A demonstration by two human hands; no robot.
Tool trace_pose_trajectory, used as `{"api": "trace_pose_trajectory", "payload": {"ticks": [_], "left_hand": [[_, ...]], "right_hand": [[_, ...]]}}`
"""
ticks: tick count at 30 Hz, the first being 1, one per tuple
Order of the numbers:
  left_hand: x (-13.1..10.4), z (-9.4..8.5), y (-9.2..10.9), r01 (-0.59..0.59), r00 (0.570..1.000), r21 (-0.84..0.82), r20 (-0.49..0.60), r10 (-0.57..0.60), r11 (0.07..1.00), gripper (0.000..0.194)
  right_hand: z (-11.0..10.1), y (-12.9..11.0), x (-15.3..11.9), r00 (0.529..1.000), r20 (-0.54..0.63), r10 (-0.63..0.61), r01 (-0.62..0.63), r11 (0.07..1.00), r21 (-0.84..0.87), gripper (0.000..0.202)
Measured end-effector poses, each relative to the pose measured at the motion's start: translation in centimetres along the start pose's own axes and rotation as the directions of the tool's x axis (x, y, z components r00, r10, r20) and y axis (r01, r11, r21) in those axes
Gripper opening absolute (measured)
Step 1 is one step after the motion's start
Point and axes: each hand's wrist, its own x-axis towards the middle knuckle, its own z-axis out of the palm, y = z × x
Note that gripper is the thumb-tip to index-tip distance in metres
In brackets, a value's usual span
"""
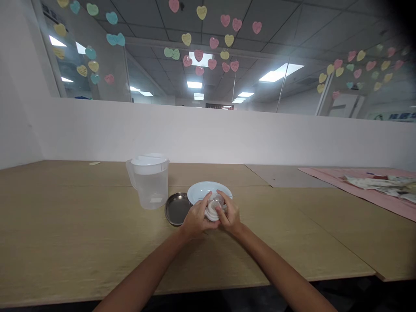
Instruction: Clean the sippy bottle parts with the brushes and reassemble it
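Forearms (276,265) extend forward and converge; left hand (196,219) and right hand (231,216) clasp a white-and-clear item (212,211) from opposite sides.

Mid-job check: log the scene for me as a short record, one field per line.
Left hand: holding the left side of a small, round, white-and-clear piece, partly hidden
Right hand: holding the same piece from the right
Just beyond hands: whitish, round, shallow bowl
Left of bowl: dark-grey, round metal dish, then translucent plastic pitcher
Far right: pink cloth with assorted items, unclear
Surface: light-brown, wood-look tabletop
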Motion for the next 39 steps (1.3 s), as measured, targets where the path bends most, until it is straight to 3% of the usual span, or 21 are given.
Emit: {"api": "trace_pose_trajectory", "payload": {"ticks": [3, 8, 12, 17, 21, 26, 28, 31, 34, 39], "left_hand": [[0.0, 0.1, 0.0, 0.040, 0.999, -0.014, 0.010, -0.040, 0.999, 0.081], [0.0, 0.2, 0.3, 0.123, 0.991, -0.083, 0.059, -0.119, 0.989, 0.081], [0.2, -0.1, 0.5, 0.128, 0.990, -0.050, 0.061, -0.125, 0.990, 0.072], [0.3, -0.1, 0.5, 0.130, 0.989, -0.049, 0.076, -0.126, 0.990, 0.075], [0.2, 0.0, 0.4, 0.128, 0.990, -0.060, 0.069, -0.123, 0.990, 0.074], [0.2, -0.4, 0.5, 0.097, 0.993, -0.045, 0.074, -0.093, 0.994, 0.071], [0.3, -0.5, 0.6, 0.094, 0.993, -0.048, 0.078, -0.090, 0.994, 0.066], [0.4, -0.7, 0.8, 0.115, 0.991, -0.064, 0.074, -0.110, 0.991, 0.060], [0.4, -0.6, 0.8, 0.135, 0.990, -0.096, 0.057, -0.130, 0.986, 0.057], [0.4, -0.6, 0.9, 0.146, 0.989, -0.133, 0.036, -0.142, 0.980, 0.054]], "right_hand": [[0.1, 0.3, -0.1, 0.999, -0.041, -0.033, 0.032, 0.999, -0.033, 0.046], [0.5, 0.7, 0.2, 0.973, -0.220, -0.070, 0.055, 0.996, -0.077, 0.052], [0.7, 0.5, 0.4, 0.967, -0.231, -0.111, 0.098, 0.993, -0.068, 0.052], [1.0, 0.4, 0.3, 0.956, -0.269, -0.115, 0.102, 0.993, -0.062, 0.053], [1.0, 0.4, 0.3, 0.947, -0.319, -0.043, 0.026, 0.998, -0.058, 0.050], [0.0, 0.7, 1.3, 0.822, -0.520, 0.233, -0.242, 0.969, 0.052, 0.049], [-0.2, 0.8, 1.7, 0.830, -0.462, 0.311, -0.308, 0.948, 0.085, 0.047], [-0.1, 0.9, 1.8, 0.872, -0.266, 0.410, -0.391, 0.912, 0.125, 0.042], [0.3, 0.8, 1.5, 0.906, -0.080, 0.415, -0.402, 0.905, 0.142, 0.039], [0.6, 0.8, 1.4, 0.901, 0.016, 0.433, -0.429, 0.886, 0.177, 0.037]]}}
